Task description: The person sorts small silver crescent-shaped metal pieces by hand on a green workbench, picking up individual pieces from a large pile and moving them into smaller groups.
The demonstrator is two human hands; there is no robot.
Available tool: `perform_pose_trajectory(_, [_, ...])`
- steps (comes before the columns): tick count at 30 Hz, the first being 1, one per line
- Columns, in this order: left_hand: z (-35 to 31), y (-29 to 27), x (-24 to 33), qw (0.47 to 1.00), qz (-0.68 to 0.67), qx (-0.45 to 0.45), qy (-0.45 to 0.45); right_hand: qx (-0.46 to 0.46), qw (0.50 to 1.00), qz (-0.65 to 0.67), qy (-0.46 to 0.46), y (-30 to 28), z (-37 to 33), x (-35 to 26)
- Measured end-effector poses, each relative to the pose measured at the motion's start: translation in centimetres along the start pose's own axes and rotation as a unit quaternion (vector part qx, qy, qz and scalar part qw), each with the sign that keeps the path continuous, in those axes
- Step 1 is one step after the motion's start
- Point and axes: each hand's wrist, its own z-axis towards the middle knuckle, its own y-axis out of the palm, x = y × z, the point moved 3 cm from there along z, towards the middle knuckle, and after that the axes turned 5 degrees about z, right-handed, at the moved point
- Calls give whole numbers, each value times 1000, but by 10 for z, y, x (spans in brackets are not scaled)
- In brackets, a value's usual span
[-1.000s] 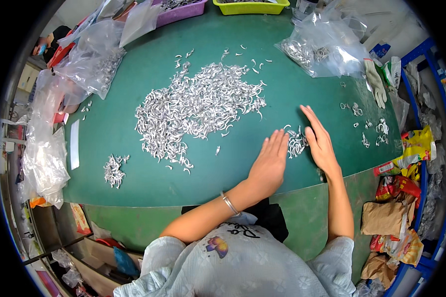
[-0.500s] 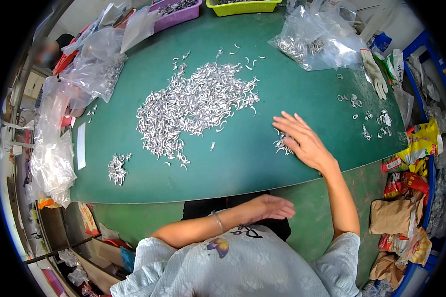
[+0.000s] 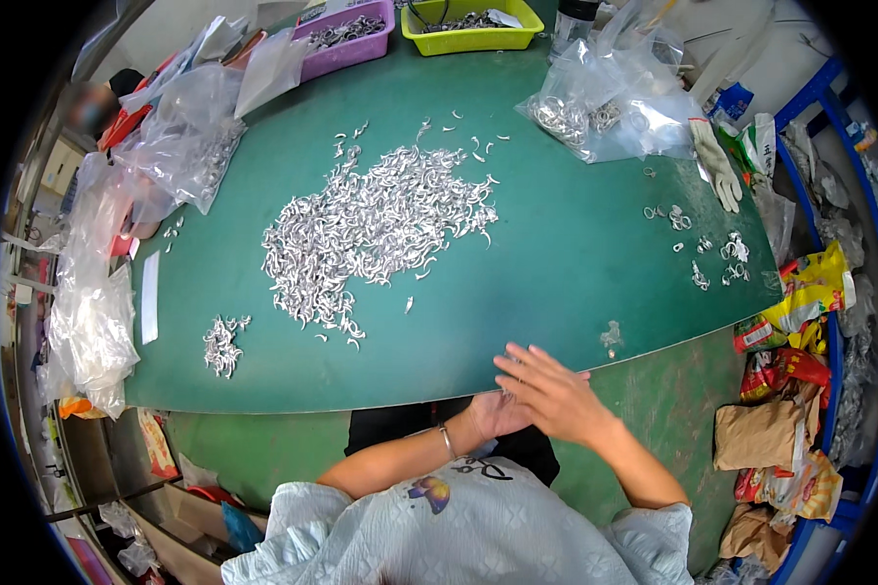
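Note:
At the table's near edge, my right hand (image 3: 548, 395) reaches across with its fingers stretched out, slightly blurred. Under it is my left hand (image 3: 493, 413), palm up at the edge, its fingers mostly hidden by the right hand. A faint glint of metal shows between the two hands, too small to make out. A broad heap of small curved silver metal pieces (image 3: 371, 234) lies on the green table (image 3: 556, 224). Nearer the front left sits a small pile of similar pieces (image 3: 222, 346). A small pale patch of bits (image 3: 612, 338) lies near the edge, right of my hands.
Metal rings (image 3: 737, 255) lie scattered on the right, near a white glove (image 3: 717, 166) and a clear bag of rings (image 3: 605, 112). A purple basket (image 3: 346, 44) and a yellow-green basket (image 3: 473, 39) stand at the back. Clear plastic bags (image 3: 98, 302) crowd the left edge.
My right hand has moved toward me and left to the table edge, over my left hand. The small pile of metal pieces that was under it is gone from that spot. The view has shifted slightly.

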Motion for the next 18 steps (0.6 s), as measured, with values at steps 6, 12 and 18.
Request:
perform_pose_trajectory(6, [-12, 42, 11, 999, 39, 6, -3, 98, 993, -3, -69, 17, -21, -22])
perform_pose_trajectory(12, [-20, 5, 3, 956, 98, 275, -6, 238, 968, -8, -78, 9, -35, -19])
perform_pose_trajectory(18, [-53, 34, 5, 878, 232, 374, -187, 384, 919, 8, 91, -33, -34, 7])
